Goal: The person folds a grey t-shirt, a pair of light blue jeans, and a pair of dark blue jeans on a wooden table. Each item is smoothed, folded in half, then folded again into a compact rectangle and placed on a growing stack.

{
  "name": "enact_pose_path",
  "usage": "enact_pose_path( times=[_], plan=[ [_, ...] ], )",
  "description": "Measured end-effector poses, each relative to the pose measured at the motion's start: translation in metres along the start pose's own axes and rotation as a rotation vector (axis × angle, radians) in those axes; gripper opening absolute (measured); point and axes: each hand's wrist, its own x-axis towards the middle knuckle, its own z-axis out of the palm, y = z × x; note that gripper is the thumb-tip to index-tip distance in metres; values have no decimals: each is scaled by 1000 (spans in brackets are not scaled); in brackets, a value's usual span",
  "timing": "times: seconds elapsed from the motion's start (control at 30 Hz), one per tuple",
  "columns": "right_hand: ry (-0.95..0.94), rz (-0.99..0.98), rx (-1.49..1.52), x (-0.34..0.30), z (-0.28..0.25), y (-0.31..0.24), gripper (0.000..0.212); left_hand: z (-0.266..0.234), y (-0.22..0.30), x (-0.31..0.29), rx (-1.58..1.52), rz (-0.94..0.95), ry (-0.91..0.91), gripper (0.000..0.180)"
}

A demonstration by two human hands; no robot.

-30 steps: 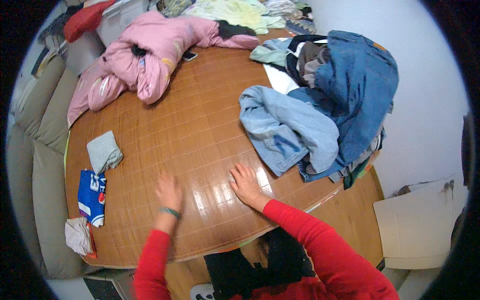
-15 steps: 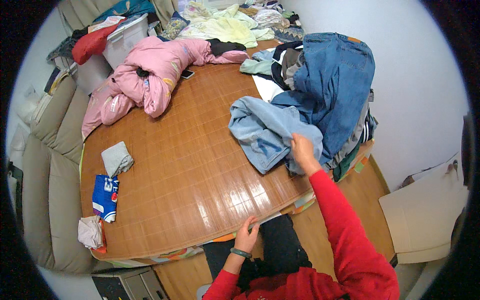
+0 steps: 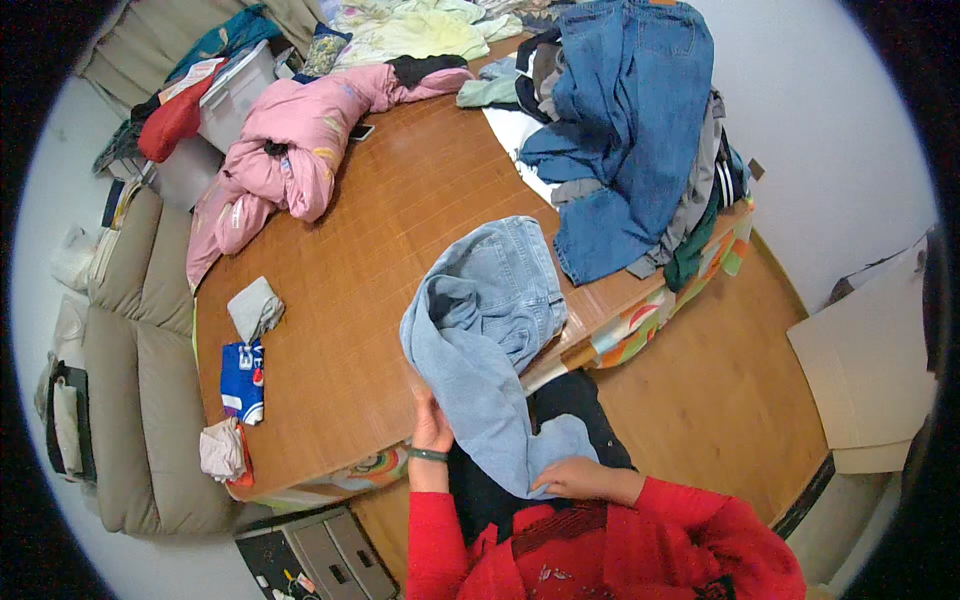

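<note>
Light blue denim jeans (image 3: 480, 320) lie bunched at the near edge of the mat-covered bed, their waist part on the mat. One leg hangs over the edge toward my lap. My right hand (image 3: 580, 478) is closed on the lower end of that leg. Against the left side of the leg is my left hand (image 3: 431, 425), a green bangle at its wrist. Denim partly hides its fingers, so its grip does not show. Darker blue jeans (image 3: 630, 130) lie on a clothes pile at the far right.
At left on the bed lie folded grey cloth (image 3: 256, 308), a blue garment (image 3: 242, 380) and a pale cloth (image 3: 222, 450). A pink quilt (image 3: 285, 140) and a phone (image 3: 362, 132) are farther back. A beige sofa (image 3: 150, 400) adjoins the bed's left side.
My right hand has pulled the light jeans off the pile, toward me and leftward. My left hand has moved up from the bed edge to the jeans. The view has shifted.
</note>
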Motion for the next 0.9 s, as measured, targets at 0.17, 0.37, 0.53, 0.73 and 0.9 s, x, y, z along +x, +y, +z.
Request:
enact_pose_path(
  times=[0.17,0.37,0.53,0.73,0.9],
  plan=[
    [119,104,531,7,-25,24,38,34,-9,-16,450,139,88,65],
    [820,281,1141,31,-126,43,63,80,-34,-55,1772,238,-203,55],
    [699,346,744,57,-145,47,86,118,-122,-92,2277,12,-735,55],
    [769,209,958,54,-122,48,67,114,-76,-83,1583,-182,-843,53],
    [599,28,1372,14,-126,-15,60,72,11,-51,694,127,-121,17]
  ],
)
